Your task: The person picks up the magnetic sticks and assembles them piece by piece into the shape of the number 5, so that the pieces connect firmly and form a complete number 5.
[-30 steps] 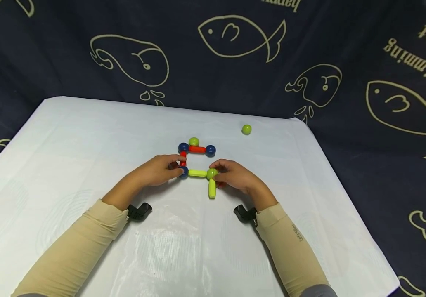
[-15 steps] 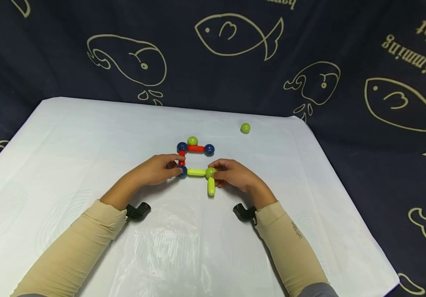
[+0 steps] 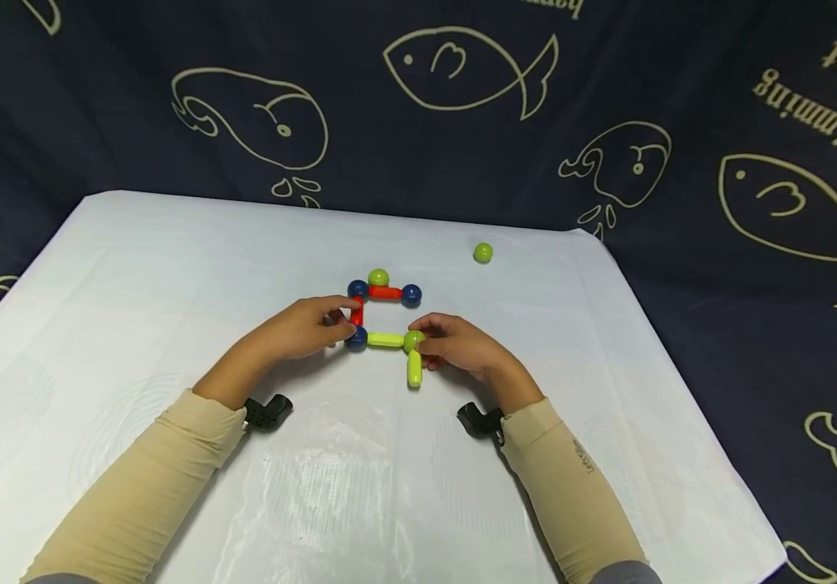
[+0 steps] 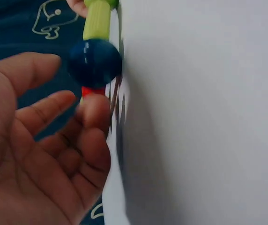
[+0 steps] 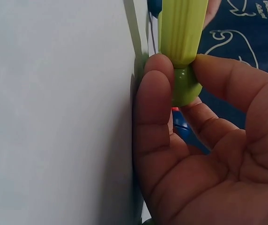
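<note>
Magnetic balls and rods lie joined on the white tabletop. My right hand [image 3: 462,345] pinches a green ball [image 3: 410,341] between thumb and fingers. From that ball one yellow-green rod [image 3: 385,340] runs left to a blue ball [image 3: 356,337], and another yellow-green rod [image 3: 414,370] points toward me. Beside the blue ball is my left hand [image 3: 302,328], its fingers loosely bent. In the left wrist view a gap shows between the thumb [image 4: 40,68] and the blue ball [image 4: 95,63]. A red rod [image 3: 357,312] leads away from this ball, partly covered by the left fingers.
Farther back, the red rod meets another blue ball [image 3: 358,289]. A second red rod [image 3: 385,293] links it to a blue ball [image 3: 411,295], with a green ball [image 3: 378,277] behind. One green ball [image 3: 482,253] lies apart. A dark fish-print cloth [image 3: 462,162] hangs beyond the table.
My left hand has let go of the near blue ball and drawn slightly left. The right hand keeps its pinch on the green ball, and the joined pieces stay nearly in place.
</note>
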`<state>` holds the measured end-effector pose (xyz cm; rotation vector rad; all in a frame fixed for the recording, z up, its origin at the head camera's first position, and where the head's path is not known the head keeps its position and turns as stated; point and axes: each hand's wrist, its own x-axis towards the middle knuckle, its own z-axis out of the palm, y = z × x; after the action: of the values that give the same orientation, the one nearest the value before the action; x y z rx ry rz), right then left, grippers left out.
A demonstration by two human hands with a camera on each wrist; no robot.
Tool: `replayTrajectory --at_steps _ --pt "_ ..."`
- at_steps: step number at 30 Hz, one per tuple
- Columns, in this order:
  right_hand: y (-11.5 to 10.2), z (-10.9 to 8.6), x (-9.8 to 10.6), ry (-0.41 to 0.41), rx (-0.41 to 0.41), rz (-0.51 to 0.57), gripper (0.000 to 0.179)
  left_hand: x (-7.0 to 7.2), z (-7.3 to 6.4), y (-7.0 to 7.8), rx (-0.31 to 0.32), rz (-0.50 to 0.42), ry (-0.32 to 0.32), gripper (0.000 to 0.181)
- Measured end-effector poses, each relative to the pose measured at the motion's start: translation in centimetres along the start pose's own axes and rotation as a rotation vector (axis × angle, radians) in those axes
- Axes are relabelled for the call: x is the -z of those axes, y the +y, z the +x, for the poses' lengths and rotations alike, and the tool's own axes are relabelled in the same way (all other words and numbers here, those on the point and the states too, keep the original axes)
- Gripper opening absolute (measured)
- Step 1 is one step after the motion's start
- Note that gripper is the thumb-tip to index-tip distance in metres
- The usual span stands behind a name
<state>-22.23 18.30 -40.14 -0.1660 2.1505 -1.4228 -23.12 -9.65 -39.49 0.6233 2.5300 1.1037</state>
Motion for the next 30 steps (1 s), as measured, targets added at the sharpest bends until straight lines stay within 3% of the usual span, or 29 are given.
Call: replayTrajectory --at_steps 8,20,30 --pt "0.1 0.1 -0.3 -0.006 0.0 -0.007 0.033 1.4 1.0 0.3 -0.018 -0.019 0.097 0.039" --pt "0.2 0.0 -0.1 0.006 0.011 0.004 0.034 2.7 6.5 2.1 -0.013 0.09 0.2 0.035" --pt "0.3 0.0 0.2 0.001 0.022 -0.005 0.034 2.6 10.0 1.4 0.044 0.103 0.121 0.043"
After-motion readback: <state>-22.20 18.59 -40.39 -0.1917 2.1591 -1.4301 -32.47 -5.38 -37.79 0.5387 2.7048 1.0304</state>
